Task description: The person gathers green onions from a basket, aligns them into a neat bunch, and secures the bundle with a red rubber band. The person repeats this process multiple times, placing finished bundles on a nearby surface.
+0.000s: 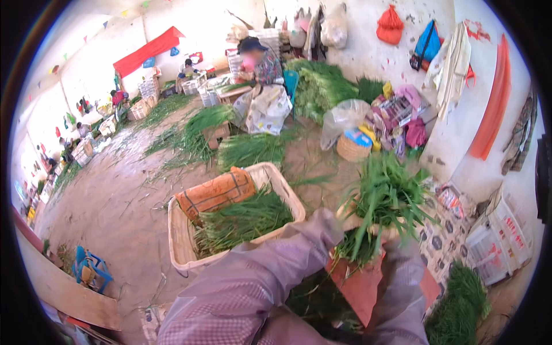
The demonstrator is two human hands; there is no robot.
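Both my hands are around a loose bunch of long green leaves (388,189), probably chives. My left hand (350,213) grips its left side, and my right hand (390,231) holds it from below and to the right. Motion blur and leaves partly hide the fingers. Leaf tips splay upward and outward, while more strands hang beneath my hands over a reddish board (360,286). To the left, a pale plastic crate (174,235) contains a pile of similar greens (246,220) and an orange printed bundle (217,192).
A seated person (265,71) works beyond the crate, near heaped greens (321,88). More greens (457,302) lie at my right, beside a white crate (500,237). A woven basket (351,148) stands ahead, and a blue stool (92,269) is at far left.
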